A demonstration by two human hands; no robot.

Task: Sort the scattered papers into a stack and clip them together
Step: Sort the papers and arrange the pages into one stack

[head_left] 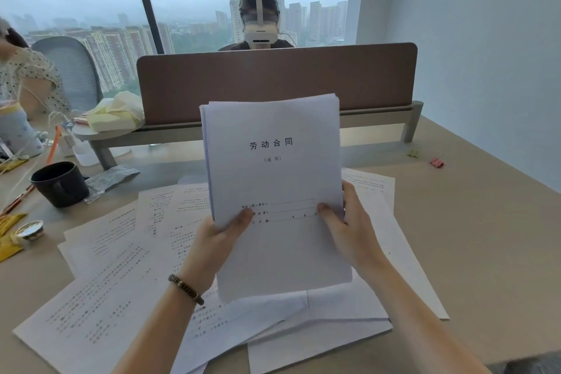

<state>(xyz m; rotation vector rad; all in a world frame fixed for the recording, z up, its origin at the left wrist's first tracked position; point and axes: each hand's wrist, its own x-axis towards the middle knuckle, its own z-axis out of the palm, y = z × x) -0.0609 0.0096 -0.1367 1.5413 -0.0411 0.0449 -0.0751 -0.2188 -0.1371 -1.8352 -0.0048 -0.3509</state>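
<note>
Stack of papers (274,179) held up above the desk (473,222), title page facing the camera, sheet edges fanned slightly at the far end. Left hand (217,240) gripping its near left edge, thumb curled over the front. Right hand (349,222) gripping the near right edge, thumb pressed on the page, fingers behind. Loose sheets (115,276) spread flat on the desk beneath, overlapping. Pink binder clip (437,162) and yellow binder clip (413,152) far right, well apart from the stack. Black mug (59,184) far left
</note>
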